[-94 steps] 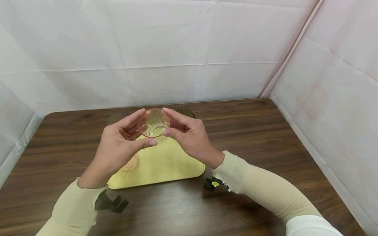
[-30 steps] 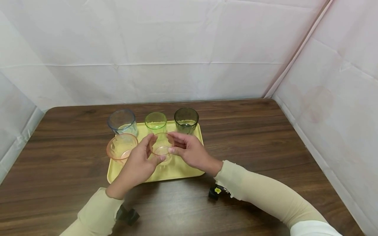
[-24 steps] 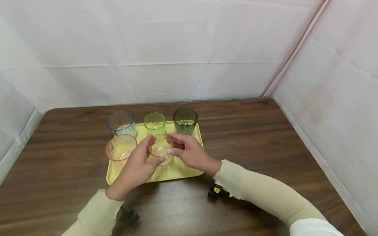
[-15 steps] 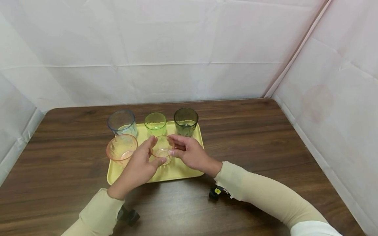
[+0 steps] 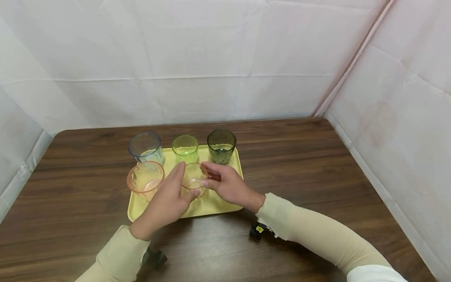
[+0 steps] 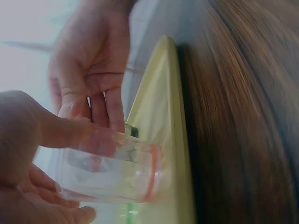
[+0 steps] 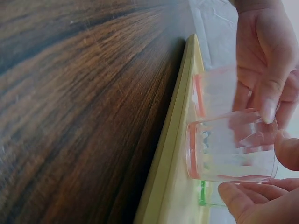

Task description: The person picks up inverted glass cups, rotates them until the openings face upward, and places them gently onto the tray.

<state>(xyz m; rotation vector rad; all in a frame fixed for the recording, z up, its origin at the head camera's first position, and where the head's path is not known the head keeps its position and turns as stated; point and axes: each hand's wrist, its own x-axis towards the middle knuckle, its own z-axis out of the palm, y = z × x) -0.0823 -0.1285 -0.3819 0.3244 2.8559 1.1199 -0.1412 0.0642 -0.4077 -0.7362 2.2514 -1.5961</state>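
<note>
Both hands hold a clear glass with an orange-pink tint (image 5: 194, 181) upright between them over the front middle of the yellow tray (image 5: 211, 203). My left hand (image 5: 165, 199) grips its left side, thumb at the front near the rim. From the right, my right hand (image 5: 227, 182) holds it with thumb and fingers. In the right wrist view the glass (image 7: 233, 149) has its base right at the tray; I cannot tell whether it bears its full weight there. Beside my left hand, a wider orange glass (image 5: 145, 178) stands at the tray's left.
Along the tray's back stand a blue glass (image 5: 146, 149), a green glass (image 5: 185, 149) and a dark grey-green glass (image 5: 222, 145). The tray lies on a dark wooden table (image 5: 299, 164), with white cloth walls (image 5: 197, 58) behind and at the sides.
From 3.1 s ago, both hands have brought the glass from raised and tilted down toward the tray, upright. Over the last second it sinks slightly; the other glasses have not moved.
</note>
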